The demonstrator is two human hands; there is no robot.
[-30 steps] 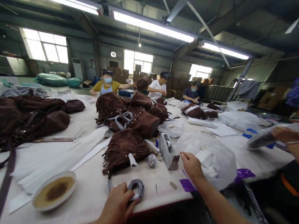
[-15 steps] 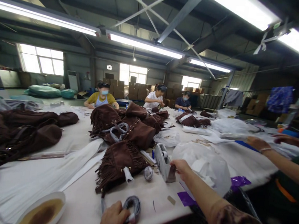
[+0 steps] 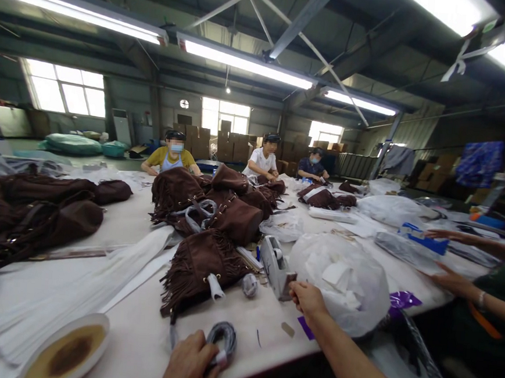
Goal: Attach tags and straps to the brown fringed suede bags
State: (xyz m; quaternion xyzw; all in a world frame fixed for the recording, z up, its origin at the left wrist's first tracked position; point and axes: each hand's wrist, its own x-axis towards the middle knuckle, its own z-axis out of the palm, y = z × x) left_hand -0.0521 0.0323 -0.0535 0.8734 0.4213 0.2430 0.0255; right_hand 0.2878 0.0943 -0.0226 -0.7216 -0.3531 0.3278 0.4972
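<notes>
My left hand (image 3: pixel 190 362) is closed on a coiled strap (image 3: pixel 232 342) wrapped in grey plastic, at the front edge of the table. A tail of it runs toward a dark brown fringed bag (image 3: pixel 201 260) just beyond. At the front end of a grey tape dispenser (image 3: pixel 274 266), my right hand (image 3: pixel 311 301) pinches what looks like the end of the tape; the tape itself is hard to make out. Beside the dispenser lies a small wrapped ball (image 3: pixel 250 285). A white paper stuffing (image 3: pixel 215 287) sticks out at the bag's edge.
More brown bags (image 3: pixel 237 217) are heaped behind, others (image 3: pixel 58 209) at left. White paper sheets (image 3: pixel 74 285) and a bowl (image 3: pixel 105 340) lie left. A full plastic bag (image 3: pixel 341 277) stands right. A co-worker's hands (image 3: pixel 459 281) handle a blue tape dispenser (image 3: pixel 425 240). Three people sit opposite.
My right hand stays at the grey dispenser, its fingers slightly shifted. My left hand keeps the coil. The co-worker at right has brought the blue dispenser up over a plastic-wrapped item.
</notes>
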